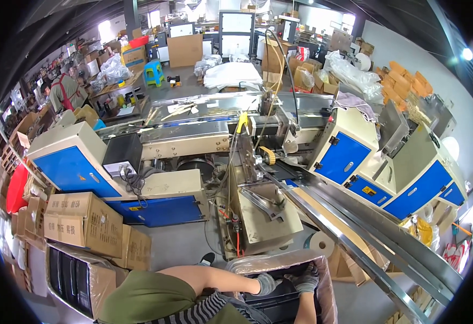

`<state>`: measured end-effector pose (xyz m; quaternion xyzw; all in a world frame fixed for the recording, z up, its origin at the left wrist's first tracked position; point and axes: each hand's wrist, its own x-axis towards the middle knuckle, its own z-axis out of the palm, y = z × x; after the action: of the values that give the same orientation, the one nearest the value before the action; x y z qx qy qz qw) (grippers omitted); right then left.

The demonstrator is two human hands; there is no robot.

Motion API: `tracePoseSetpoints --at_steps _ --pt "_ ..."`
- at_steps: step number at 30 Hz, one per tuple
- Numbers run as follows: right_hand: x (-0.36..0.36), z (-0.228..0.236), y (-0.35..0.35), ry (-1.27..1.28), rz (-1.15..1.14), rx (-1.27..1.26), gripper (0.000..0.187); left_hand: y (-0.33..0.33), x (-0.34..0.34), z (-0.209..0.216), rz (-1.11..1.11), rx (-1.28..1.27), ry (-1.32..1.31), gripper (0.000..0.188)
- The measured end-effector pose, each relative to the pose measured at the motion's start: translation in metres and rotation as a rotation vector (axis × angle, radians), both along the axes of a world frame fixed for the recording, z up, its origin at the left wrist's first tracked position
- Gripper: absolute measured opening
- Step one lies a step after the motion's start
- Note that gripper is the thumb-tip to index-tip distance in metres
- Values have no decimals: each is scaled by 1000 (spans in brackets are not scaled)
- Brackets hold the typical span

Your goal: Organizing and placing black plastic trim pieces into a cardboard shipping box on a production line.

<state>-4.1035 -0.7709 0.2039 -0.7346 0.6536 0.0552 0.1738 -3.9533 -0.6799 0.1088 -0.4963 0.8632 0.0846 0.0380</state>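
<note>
The view is looking down into a crowded workshop with a grey concrete floor (177,245) and a pale wall (404,59) on the right side. At the far left, a person in a red apron (63,92) is bending over a cluttered desk (120,89). Below, brown cardboard boxes (82,221) are standing in a stack beside a beige machine cabinet with blue doors (72,164). Another open carton lined with plastic (77,278) is sitting at the lower left.

In the middle, a long packaging machine (204,135) is crossing the room, and a beige unit with red wires (261,216) is standing in front of it, just behind the bin. At the bottom centre, a black bin lined with a clear plastic bag (279,264) is resting on the floor. The left hand (266,283), wearing a grey glove, is reaching into the bin with the fingers curled around the dark contents; what exactly it is gripping I cannot tell. The right hand (308,281), in a dark glove, is lying closed on the edge of the dark contents just beside the left one.

To the right, a long metal conveyor rail (366,237) is running diagonally down past the bin. Behind it, two more cabinets with blue doors (387,173) are standing, and orange packages (406,81) are piling against the wall.
</note>
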Motion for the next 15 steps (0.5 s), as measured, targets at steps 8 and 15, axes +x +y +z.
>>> tracePoseSetpoints --at_steps 8,15 --pt "19 -16 15 105 17 -16 130 -1 12 36 -12 36 47 55" --pt "31 -5 5 85 -91 80 130 -2 12 33 20 166 40 59"
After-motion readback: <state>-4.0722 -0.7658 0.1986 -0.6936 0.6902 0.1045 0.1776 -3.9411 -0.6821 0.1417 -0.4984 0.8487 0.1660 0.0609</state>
